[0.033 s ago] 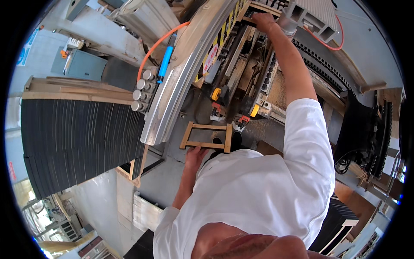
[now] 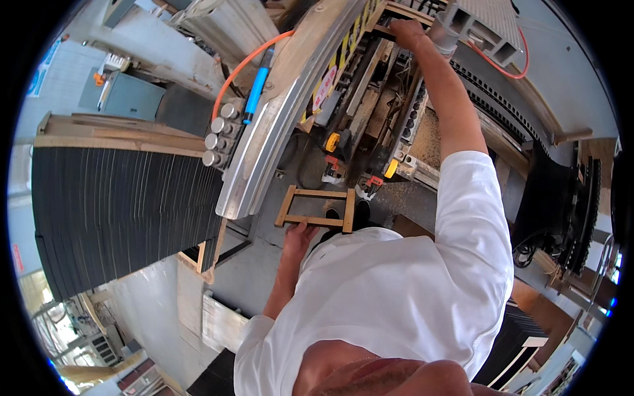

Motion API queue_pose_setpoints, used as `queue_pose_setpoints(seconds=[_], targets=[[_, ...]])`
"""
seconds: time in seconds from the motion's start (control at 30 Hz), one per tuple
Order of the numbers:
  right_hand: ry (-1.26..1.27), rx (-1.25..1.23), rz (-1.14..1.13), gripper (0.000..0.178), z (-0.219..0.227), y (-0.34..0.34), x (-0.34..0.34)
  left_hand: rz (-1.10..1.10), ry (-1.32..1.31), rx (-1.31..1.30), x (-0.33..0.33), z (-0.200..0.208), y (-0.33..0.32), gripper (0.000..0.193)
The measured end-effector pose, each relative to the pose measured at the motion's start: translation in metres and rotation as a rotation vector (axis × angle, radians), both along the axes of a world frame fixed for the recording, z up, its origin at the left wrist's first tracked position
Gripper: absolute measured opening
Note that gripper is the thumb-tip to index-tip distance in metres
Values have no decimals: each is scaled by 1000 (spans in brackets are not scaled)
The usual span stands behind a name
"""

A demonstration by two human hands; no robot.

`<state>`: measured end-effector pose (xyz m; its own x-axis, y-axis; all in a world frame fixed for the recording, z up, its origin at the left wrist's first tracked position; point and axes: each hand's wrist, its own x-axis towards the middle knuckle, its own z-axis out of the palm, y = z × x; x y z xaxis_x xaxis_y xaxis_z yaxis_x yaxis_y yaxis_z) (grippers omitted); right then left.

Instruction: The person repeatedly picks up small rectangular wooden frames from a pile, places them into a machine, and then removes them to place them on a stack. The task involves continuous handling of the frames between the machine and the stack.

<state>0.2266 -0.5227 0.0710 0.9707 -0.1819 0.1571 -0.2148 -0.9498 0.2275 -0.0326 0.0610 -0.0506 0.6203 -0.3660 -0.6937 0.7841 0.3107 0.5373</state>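
My left hand (image 2: pixel 299 235) is closed on the near rail of a small rectangular wooden frame (image 2: pixel 349 211), held level in front of my waist. The frame has two long and two short bars and an open middle. Far ahead, my right arm reaches over the machine bed (image 2: pixel 374 109). There my right hand (image 2: pixel 407 34) is closed at a second wooden frame (image 2: pixel 408 12), beside a grey metal cylinder (image 2: pixel 444 34). My right fingertips are partly hidden behind the back of the hand.
A metal beam (image 2: pixel 254 155) with striped tape runs along the machine's left, carrying a blue air blow gun (image 2: pixel 256 92) and an orange hose (image 2: pixel 236 66). A tall stack of black-edged pieces (image 2: pixel 125 218) stands left. Yellow knobs (image 2: pixel 332 141) jut from the near rail ends.
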Motion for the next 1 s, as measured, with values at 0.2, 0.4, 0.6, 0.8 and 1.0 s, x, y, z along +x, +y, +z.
queue_pose_setpoints(seconds=[0.2,0.4,0.6,0.8,1.0], targets=[[-45,79,54,29,-15,-19,8,98,2,13,-8,-2,0,27],[-13,98,215,44,-39,-59,25,165,67,-23,-13,-20,-6,28],[141,38,160,43,-3,-21,22,176,72,59,-22,-35,-14,31],[170,43,84,41,4,-27,17,196,43,127,-19,-33,-21,31],[179,-97,61,46,8,-16,16,241,37,170,-27,-41,-18,28]])
